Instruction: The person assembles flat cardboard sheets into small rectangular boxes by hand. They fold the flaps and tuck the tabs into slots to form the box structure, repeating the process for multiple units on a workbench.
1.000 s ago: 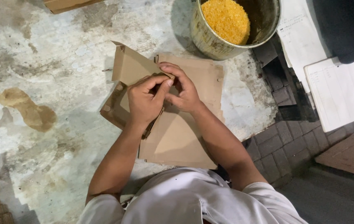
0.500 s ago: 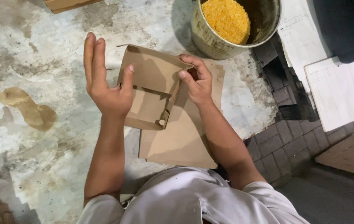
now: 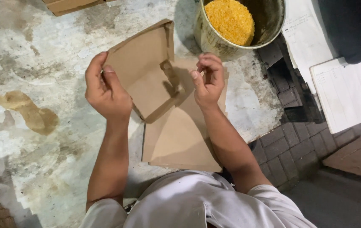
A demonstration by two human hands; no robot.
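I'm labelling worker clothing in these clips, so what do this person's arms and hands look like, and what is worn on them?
Both arms are bare from the upper arm down. Short white sleeves of a loose white shirt end above the elbows. The left hand and right hand wear no gloves. No watch, bracelet or ring shows on the visible sides, and no markings on the sleeves.

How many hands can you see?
2. The left hand grips the left edge of the half-folded brown cardboard box. The right hand is beside the box's right side, fingers curled; whether it touches the box is unclear. No other hands show.
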